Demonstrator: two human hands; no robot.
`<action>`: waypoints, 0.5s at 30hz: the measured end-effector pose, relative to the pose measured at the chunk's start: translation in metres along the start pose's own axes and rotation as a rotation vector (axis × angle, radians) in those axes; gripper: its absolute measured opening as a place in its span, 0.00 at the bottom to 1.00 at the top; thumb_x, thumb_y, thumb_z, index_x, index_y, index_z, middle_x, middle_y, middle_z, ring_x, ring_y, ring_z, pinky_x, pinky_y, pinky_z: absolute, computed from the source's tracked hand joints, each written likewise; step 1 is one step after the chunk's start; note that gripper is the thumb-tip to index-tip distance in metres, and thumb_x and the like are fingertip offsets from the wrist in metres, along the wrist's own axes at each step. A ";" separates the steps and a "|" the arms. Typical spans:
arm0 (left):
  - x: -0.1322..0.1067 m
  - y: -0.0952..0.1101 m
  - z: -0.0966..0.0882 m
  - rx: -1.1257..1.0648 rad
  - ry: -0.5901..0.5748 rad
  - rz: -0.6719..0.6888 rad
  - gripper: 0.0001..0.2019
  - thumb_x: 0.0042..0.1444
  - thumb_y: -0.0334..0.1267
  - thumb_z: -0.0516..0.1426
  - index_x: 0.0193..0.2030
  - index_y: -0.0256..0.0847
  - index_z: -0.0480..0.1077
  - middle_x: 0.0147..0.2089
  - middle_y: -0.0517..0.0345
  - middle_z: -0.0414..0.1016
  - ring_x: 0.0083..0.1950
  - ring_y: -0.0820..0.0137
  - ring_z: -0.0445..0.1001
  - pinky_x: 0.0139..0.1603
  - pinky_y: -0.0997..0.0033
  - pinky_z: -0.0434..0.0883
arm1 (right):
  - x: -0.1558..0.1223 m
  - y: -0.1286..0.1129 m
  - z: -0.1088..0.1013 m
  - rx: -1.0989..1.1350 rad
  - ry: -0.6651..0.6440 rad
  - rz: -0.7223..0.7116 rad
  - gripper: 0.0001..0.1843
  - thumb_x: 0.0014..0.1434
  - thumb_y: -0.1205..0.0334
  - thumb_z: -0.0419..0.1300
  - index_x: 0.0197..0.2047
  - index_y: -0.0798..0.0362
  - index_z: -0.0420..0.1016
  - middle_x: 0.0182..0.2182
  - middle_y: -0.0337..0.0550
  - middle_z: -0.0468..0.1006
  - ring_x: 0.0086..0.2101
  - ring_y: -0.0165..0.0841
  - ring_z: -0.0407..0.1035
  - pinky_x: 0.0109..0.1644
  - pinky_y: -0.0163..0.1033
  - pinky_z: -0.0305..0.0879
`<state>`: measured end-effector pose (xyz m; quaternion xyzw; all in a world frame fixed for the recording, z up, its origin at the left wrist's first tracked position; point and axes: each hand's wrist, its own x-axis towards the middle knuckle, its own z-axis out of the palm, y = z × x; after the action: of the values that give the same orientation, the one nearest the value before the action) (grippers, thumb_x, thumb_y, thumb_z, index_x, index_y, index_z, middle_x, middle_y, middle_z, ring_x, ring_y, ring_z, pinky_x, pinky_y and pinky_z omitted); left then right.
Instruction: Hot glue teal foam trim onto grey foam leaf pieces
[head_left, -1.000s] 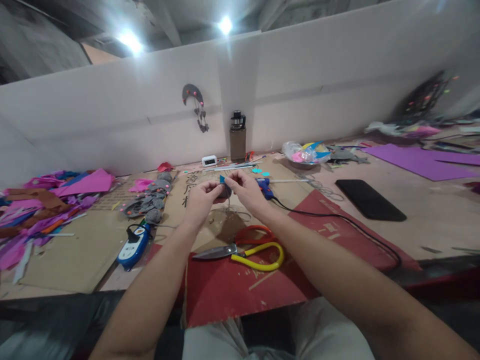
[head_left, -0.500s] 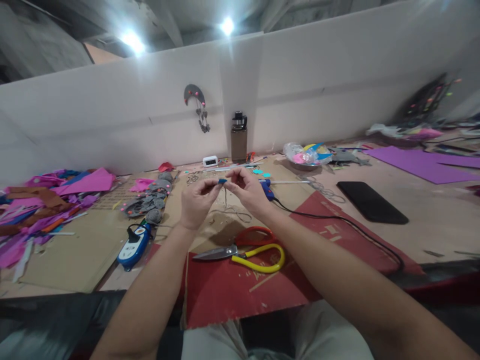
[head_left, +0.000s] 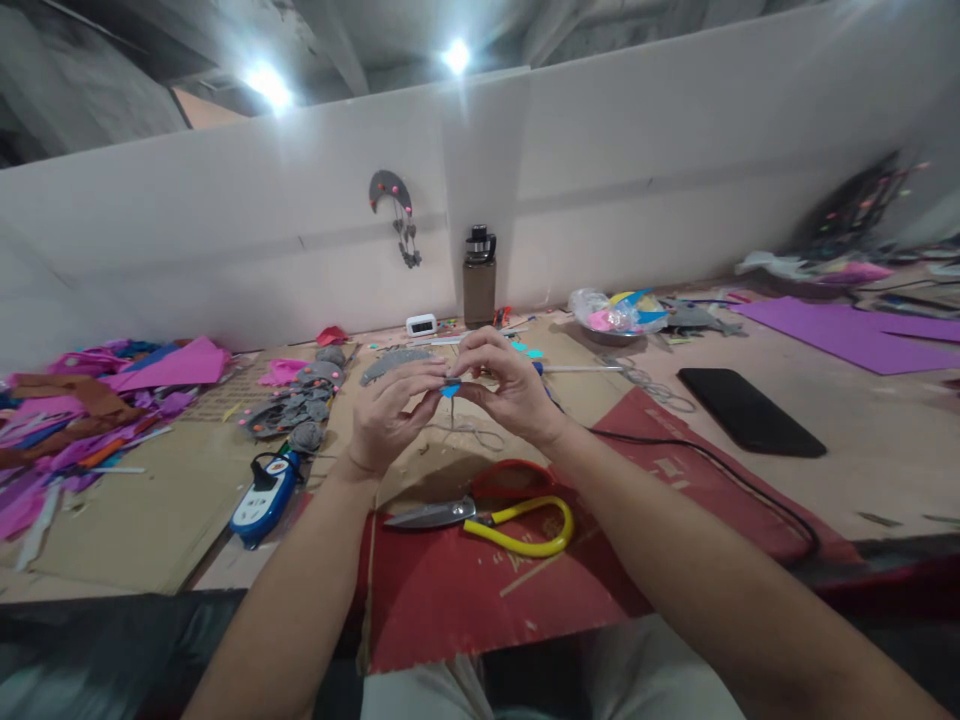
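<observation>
My left hand [head_left: 390, 415] and my right hand [head_left: 506, 385] meet above the workbench, fingertips pinched together on a small blue piece [head_left: 450, 389]. A thin grey thread [head_left: 454, 425] hangs from it toward a loose coil on the cardboard. Below the hands lie yellow-handled snips [head_left: 487, 515] on a red board [head_left: 465, 580]. A grey crescent cut-out [head_left: 394, 362] lies just behind my left hand.
A blue glue gun cable [head_left: 697, 455] runs right behind my right wrist. A black phone [head_left: 750, 412], a brown bottle [head_left: 478, 278], a blue power strip [head_left: 262, 492], a bowl of scraps [head_left: 615, 310] and pink and purple scrap piles [head_left: 82, 410] surround the work area.
Both hands have risen a little and drawn closer to me, still pinching the blue piece. The glue gun is now mostly hidden behind my right hand.
</observation>
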<state>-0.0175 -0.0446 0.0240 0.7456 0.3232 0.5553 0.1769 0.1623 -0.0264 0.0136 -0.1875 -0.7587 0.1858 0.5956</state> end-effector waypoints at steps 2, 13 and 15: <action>-0.001 0.000 0.001 0.013 -0.003 0.016 0.06 0.46 0.34 0.64 0.33 0.47 0.79 0.41 0.54 0.80 0.50 0.62 0.75 0.59 0.58 0.66 | 0.000 0.000 0.000 -0.003 -0.006 -0.026 0.05 0.55 0.55 0.63 0.36 0.45 0.76 0.38 0.43 0.68 0.41 0.34 0.65 0.44 0.41 0.63; 0.001 -0.011 0.016 -0.307 0.108 -0.249 0.08 0.42 0.38 0.68 0.30 0.40 0.76 0.30 0.55 0.78 0.32 0.69 0.76 0.38 0.69 0.74 | 0.005 -0.002 -0.003 0.097 -0.066 0.115 0.07 0.54 0.55 0.64 0.31 0.48 0.75 0.30 0.40 0.70 0.34 0.32 0.64 0.39 0.40 0.61; 0.003 -0.013 0.019 -0.399 0.100 -0.291 0.09 0.43 0.39 0.67 0.31 0.40 0.75 0.30 0.57 0.77 0.30 0.69 0.76 0.36 0.68 0.75 | 0.004 0.004 0.001 0.181 -0.053 0.206 0.07 0.54 0.55 0.64 0.31 0.48 0.73 0.29 0.39 0.70 0.32 0.31 0.63 0.38 0.40 0.61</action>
<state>-0.0030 -0.0315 0.0116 0.6132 0.3194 0.6130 0.3824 0.1611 -0.0206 0.0147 -0.2050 -0.7309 0.3188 0.5676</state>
